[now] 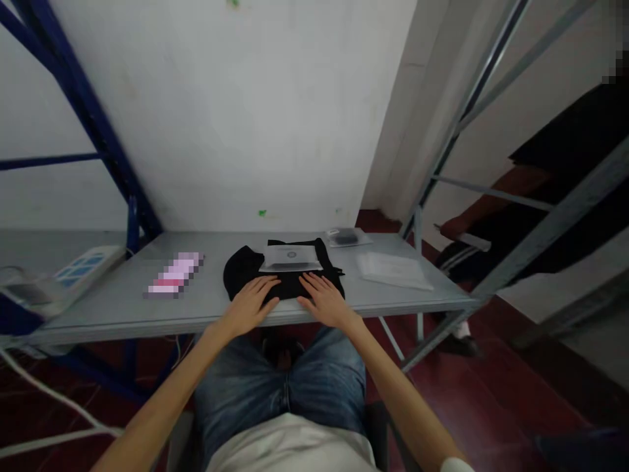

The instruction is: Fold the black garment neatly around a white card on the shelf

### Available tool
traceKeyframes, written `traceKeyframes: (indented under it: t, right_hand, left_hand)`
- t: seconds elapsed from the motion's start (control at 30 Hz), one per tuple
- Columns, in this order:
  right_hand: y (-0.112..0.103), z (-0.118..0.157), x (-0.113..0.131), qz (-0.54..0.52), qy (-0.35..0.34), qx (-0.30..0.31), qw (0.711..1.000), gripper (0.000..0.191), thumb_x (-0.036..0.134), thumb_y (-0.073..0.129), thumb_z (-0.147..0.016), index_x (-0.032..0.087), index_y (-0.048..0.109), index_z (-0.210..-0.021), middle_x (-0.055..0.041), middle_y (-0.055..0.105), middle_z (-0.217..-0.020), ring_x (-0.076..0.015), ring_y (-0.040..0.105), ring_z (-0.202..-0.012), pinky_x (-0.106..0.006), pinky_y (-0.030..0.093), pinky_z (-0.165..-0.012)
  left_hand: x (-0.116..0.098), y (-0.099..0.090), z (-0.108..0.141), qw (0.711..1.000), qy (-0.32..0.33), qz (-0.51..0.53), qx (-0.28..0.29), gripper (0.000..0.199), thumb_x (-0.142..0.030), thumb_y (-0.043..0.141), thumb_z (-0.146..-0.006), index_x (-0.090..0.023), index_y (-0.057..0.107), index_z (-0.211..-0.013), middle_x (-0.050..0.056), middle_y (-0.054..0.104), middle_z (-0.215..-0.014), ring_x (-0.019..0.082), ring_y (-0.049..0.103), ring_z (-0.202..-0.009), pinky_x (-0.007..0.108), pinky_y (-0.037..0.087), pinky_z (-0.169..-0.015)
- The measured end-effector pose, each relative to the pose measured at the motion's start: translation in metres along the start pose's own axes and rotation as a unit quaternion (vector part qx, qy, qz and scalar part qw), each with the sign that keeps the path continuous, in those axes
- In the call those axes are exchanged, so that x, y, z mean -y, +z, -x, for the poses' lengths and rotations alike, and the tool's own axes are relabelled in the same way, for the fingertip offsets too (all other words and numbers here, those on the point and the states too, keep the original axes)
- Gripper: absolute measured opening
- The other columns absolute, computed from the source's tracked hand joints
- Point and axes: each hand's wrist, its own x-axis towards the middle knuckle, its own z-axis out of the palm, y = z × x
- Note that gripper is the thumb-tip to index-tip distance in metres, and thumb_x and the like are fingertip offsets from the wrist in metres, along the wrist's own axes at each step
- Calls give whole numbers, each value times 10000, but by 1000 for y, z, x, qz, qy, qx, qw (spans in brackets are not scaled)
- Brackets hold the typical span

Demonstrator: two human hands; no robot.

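Observation:
Black folded fabric (pixel 240 265), perhaps a garment, lies at the front middle of the grey table. My left hand (pixel 253 305) rests flat on its near left part, fingers stretched out. On the near right part of the same fabric lies my right hand (pixel 324 298), its fingers spread. Neither hand grips anything. Just beyond my fingertips, a clear plastic packet (pixel 291 257) with a small round mark sits on top of the fabric. A short dark strip sticks out at the fabric's right side.
A stack of translucent bags (pixel 393 270) lies on the right of the table (pixel 196 308), with a packet holding something dark (pixel 348 236) behind it. A blurred-out phone-like object (pixel 177 274) and a white power strip (pixel 91 265) are leftward. Metal frames flank the table; a person (pixel 545 177) stands at right.

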Motion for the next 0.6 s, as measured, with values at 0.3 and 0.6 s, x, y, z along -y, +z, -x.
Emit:
traceKeyframes:
  t: [0.3, 0.6]
  right_hand:
    - [10, -22, -13, -10, 13, 27, 1000, 601, 520, 348, -1105, 205, 430, -1610, -97, 420, -1660, -256, 349, -1562, -484, 284, -1282]
    - [11, -25, -9, -11, 22, 23, 999, 643, 555, 328, -1101, 185, 408, -1621, -105, 401, -1669, -262, 325, -1573, -483, 254, -1292]
  left_hand:
    - [25, 13, -6, 997, -36, -41, 46, 543, -450, 327, -1087, -227, 476, -1560, 89, 503, -1614, 273, 376, -1552, 580, 269, -1283]
    - [28, 14, -6, 996, -51, -58, 44, 603, -539, 305, -1084, -256, 425, -1603, 60, 432, -1660, 268, 303, -1586, 560, 250, -1293]
